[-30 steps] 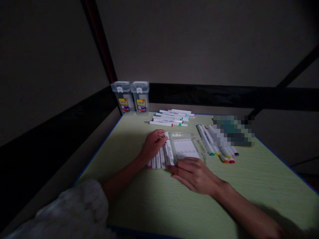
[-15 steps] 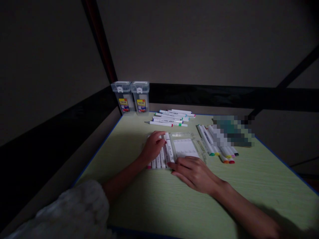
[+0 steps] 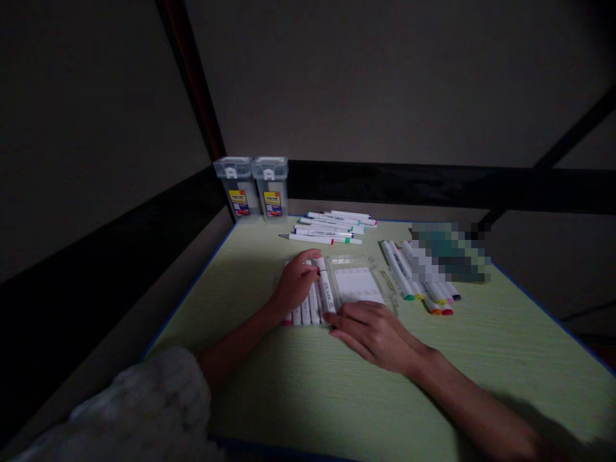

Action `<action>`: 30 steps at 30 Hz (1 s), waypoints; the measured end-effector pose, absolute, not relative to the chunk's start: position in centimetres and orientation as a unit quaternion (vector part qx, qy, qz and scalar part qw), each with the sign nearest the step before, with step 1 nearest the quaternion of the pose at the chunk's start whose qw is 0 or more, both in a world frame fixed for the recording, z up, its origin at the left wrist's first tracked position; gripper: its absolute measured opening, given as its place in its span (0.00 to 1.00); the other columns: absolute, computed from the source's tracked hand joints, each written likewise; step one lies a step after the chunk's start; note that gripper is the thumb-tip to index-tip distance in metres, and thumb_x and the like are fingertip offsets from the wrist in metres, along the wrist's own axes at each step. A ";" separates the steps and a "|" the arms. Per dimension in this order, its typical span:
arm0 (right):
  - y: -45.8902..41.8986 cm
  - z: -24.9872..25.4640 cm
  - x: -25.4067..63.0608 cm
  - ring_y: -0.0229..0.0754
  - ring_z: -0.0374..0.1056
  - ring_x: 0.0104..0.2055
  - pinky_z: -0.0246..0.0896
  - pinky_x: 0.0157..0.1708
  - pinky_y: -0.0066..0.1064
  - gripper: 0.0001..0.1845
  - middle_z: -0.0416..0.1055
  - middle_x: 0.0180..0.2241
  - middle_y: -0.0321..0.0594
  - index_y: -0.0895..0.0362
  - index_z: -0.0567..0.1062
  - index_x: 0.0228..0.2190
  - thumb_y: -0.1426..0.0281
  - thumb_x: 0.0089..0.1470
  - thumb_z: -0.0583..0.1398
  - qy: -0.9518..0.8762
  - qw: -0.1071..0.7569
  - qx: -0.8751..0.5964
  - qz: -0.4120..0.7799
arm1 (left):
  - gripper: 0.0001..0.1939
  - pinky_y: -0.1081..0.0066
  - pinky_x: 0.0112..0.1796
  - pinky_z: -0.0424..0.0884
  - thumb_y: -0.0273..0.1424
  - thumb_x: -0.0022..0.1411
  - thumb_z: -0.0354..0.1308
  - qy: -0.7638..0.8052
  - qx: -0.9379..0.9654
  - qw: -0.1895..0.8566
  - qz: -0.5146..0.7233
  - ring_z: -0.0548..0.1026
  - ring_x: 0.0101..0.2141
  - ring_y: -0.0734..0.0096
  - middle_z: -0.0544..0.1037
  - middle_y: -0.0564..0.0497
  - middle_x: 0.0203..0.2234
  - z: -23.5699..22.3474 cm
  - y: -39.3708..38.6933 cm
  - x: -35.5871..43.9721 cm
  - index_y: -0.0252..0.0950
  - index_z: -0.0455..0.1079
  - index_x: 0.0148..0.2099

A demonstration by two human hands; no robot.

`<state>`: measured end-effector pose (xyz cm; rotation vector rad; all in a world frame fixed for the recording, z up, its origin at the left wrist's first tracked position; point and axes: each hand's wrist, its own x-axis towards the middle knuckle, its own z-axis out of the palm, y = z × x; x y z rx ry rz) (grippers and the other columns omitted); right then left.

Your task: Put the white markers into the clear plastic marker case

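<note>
A white marker lies lengthwise at the right end of a row of white markers in a clear plastic case. My left hand is bent over the row, its fingers closed around the far end of that marker. At the near end, the fingertips of my right hand hold the same marker, with the palm turned down. Part of the row is hidden under my left hand. A white sheet shows in the other half of the case.
Two lidded clear boxes with yellow labels stand at the table's back left. Several markers lie loose behind the case. More markers with coloured ends are at the right, beside a blurred-out green item. The table has blue edges.
The fingers of my left hand have shifted very slightly at the marker's far end. My right hand and the loose markers stay where they were.
</note>
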<state>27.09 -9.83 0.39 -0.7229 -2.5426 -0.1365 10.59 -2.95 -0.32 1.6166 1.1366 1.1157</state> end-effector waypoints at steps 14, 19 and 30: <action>-9.8 0.2 27.0 0.37 0.62 0.27 0.58 0.27 0.30 0.15 0.66 0.26 0.38 0.59 0.72 0.36 0.68 0.58 0.47 -0.936 0.200 -0.289 -0.030 | 0.21 0.66 0.49 0.62 0.17 0.46 0.44 0.455 0.690 0.380 0.414 0.66 0.47 0.68 0.70 0.44 0.44 -0.5 -3.1 10.7 0.30 0.62 0.45; -9.8 0.3 26.9 0.38 0.62 0.28 0.59 0.28 0.30 0.15 0.65 0.27 0.39 0.59 0.72 0.37 0.68 0.58 0.47 -0.931 0.194 -0.310 -0.009 | 0.22 0.65 0.52 0.59 0.18 0.48 0.44 0.469 0.711 0.355 0.385 0.65 0.48 0.68 0.68 0.45 0.47 -1.1 -3.1 10.6 0.31 0.61 0.47; -9.9 0.4 26.8 0.39 0.64 0.31 0.61 0.30 0.30 0.16 0.66 0.30 0.40 0.58 0.72 0.38 0.66 0.57 0.48 -0.922 0.189 -0.338 0.025 | 0.23 0.63 0.54 0.54 0.17 0.48 0.44 0.479 0.744 0.314 0.343 0.61 0.51 0.66 0.66 0.42 0.48 -1.5 -2.8 10.6 0.29 0.60 0.49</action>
